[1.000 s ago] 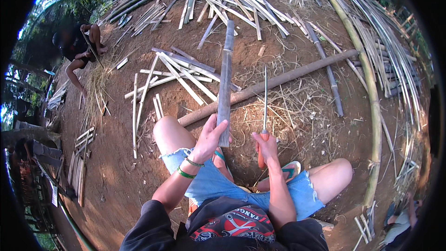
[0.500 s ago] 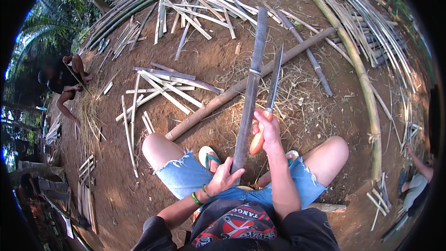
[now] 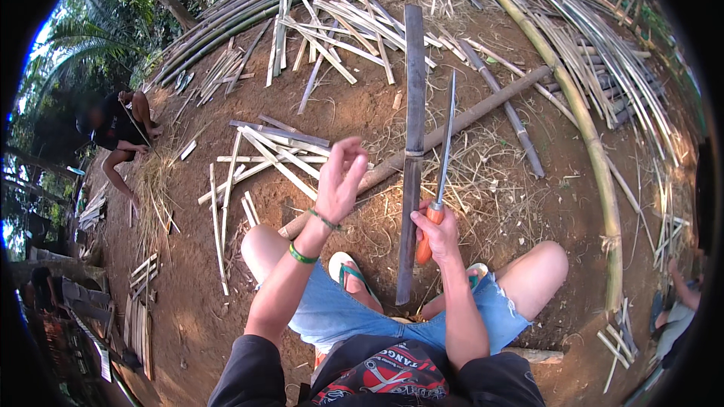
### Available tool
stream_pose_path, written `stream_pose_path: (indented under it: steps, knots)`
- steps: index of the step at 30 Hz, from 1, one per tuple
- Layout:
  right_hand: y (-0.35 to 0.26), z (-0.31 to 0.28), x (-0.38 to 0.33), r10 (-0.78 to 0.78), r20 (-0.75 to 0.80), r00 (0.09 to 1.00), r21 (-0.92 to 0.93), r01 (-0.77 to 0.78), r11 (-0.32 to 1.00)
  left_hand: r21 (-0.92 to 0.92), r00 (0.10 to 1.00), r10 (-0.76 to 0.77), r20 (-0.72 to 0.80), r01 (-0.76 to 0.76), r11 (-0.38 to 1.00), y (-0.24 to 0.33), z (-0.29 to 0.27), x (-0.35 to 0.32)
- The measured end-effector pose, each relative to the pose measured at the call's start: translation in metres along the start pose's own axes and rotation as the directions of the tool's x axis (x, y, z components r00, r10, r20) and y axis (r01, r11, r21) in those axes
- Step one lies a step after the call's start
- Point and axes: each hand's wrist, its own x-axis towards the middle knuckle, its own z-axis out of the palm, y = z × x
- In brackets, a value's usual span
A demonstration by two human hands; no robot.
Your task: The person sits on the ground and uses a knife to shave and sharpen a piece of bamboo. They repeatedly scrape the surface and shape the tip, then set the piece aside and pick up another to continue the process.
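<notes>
My right hand (image 3: 440, 232) grips the orange handle of a long-bladed knife (image 3: 443, 158), its blade pointing up and away from me. The thumb and fingers of that hand also pinch a long, dark split bamboo strip (image 3: 414, 83), which stands nearly upright just left of the blade. A joint ring crosses the strip near its middle. Raised left of the strip, my left hand (image 3: 341, 181) is apart from it, with nothing in it and its fingers loosely spread. Two bracelets circle that wrist.
A brown pole (image 3: 483, 109) lies diagonally beyond my feet. Pale split bamboo pieces (image 3: 275, 154) lie on the left, and more pieces (image 3: 362, 26) farther off. A long bamboo pole (image 3: 596, 143) runs along the right. One person (image 3: 113, 132) crouches far left; others are at both edges.
My left hand has let go of the strip's lower end and lifted away, up and left. The right hand has closed on the strip beside the knife. The strip stands more upright.
</notes>
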Motion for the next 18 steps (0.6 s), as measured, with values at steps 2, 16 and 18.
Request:
stream_pose_path:
  steps: [2, 16, 18]
  knots:
    - [0.005, 0.0, -0.003, 0.008, 0.014, 1.0, -0.041, -0.008, 0.999, -0.108, 0.998, 0.028, -0.052, -0.033, 0.994, 0.018, -0.008, 0.047]
    - [0.018, 0.009, -0.014, 0.023, 0.154, 0.988, -0.282, 0.021, 0.959, -0.236, 0.993, -0.056, -0.105, 0.03, 0.971, 0.067, -0.039, 0.127]
    - [0.014, 0.007, -0.013, -0.063, 0.075, 0.995, -0.258, 0.08, 0.963, -0.289, 0.998, 0.007, -0.069, -0.026, 0.957, 0.075, -0.031, 0.111]
